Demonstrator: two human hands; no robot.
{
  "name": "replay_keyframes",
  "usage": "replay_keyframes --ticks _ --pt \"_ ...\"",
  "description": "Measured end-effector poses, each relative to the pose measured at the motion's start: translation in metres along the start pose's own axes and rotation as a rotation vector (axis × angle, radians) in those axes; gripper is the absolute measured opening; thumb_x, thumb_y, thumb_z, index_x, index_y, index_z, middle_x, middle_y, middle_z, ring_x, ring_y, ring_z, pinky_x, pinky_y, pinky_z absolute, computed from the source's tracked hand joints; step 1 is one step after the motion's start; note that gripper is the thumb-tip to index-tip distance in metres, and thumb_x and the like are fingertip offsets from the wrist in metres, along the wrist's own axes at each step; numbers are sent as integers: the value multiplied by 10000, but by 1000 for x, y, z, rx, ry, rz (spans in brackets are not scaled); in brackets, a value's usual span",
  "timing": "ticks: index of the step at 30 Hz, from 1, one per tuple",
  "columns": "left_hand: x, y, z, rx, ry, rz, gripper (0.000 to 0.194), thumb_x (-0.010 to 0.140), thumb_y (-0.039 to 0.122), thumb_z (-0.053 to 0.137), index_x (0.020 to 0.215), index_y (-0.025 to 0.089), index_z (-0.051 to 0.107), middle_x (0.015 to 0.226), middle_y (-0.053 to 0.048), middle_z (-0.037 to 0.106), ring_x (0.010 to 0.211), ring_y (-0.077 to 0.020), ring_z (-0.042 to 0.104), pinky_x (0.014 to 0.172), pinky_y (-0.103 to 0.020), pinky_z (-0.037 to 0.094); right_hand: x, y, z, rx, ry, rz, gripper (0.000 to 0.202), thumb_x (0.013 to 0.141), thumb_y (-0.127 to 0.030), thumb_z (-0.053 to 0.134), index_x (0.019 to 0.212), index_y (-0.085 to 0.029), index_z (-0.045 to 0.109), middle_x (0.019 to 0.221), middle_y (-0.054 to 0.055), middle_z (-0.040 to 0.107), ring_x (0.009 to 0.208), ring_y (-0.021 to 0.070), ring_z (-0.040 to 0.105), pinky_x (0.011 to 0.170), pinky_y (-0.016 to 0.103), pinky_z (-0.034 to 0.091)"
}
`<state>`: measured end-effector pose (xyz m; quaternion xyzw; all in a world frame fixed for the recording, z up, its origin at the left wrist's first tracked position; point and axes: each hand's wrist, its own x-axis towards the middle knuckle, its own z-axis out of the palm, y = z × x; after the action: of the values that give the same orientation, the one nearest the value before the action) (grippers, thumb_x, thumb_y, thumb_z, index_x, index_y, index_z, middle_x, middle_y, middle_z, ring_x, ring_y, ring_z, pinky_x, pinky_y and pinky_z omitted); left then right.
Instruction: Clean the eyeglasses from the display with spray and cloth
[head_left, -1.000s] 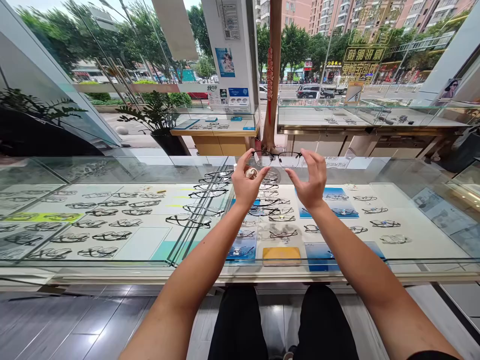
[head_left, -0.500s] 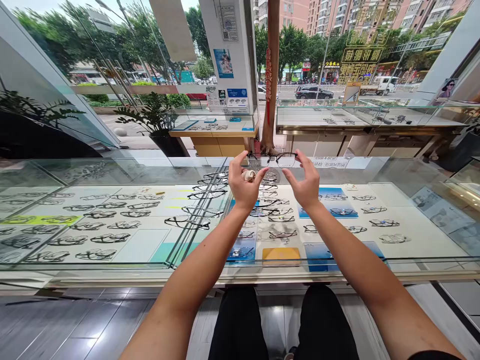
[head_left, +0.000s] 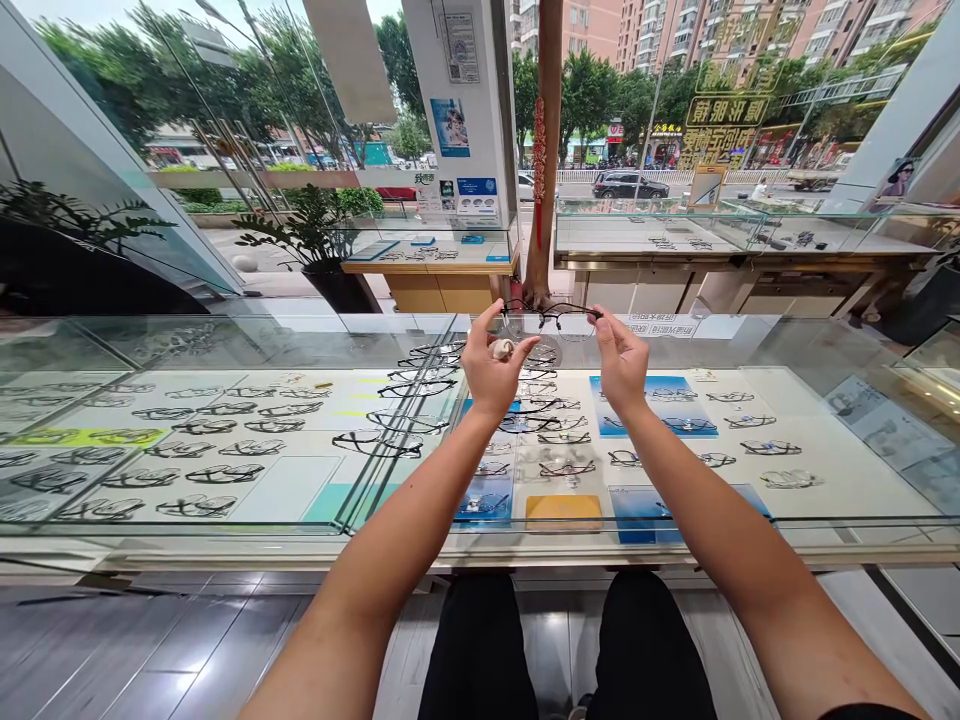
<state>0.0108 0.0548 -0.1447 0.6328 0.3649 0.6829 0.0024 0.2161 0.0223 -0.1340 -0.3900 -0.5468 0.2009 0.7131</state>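
A pair of dark-rimmed eyeglasses [head_left: 553,317] is held up over the glass counter, between my two hands. My left hand [head_left: 489,372] pinches its left end with the index finger, the thumb pointing inward below the lens. A small crumpled whitish thing [head_left: 502,348], perhaps a cloth, shows at the left palm; whether the hand holds it I cannot tell. At the other end, my right hand [head_left: 624,366] grips the frame with thumb and fingers close together. Below the hands, a row of eyeglasses [head_left: 551,405] lies on the counter.
The long glass display counter [head_left: 300,527] spans the view, with many eyeglasses in it and several frames [head_left: 379,443] along its middle seam. An orange card [head_left: 563,512] and blue cards [head_left: 656,515] lie inside. Beyond stand another showcase [head_left: 645,255], a wooden post [head_left: 547,150] and a potted plant [head_left: 307,235].
My right thumb has moved up from below the lens to the frame's right end, and those fingers have closed together. The eyeglasses have tilted slightly. My left hand is nearly unchanged.
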Motion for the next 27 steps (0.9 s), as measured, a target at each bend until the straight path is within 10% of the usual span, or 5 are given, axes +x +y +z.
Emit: replay_keyframes --ticks 27 --pt "1 -6 5 -98 -72 -90 742 876 722 860 1456 302 668 1488 -150 733 1350 -318 726 987 -426 642 12 -1 1 276 -84 199 580 845 -802 811 1053 -263 867 1085 94 898 1042 276 842 1084 511 640"
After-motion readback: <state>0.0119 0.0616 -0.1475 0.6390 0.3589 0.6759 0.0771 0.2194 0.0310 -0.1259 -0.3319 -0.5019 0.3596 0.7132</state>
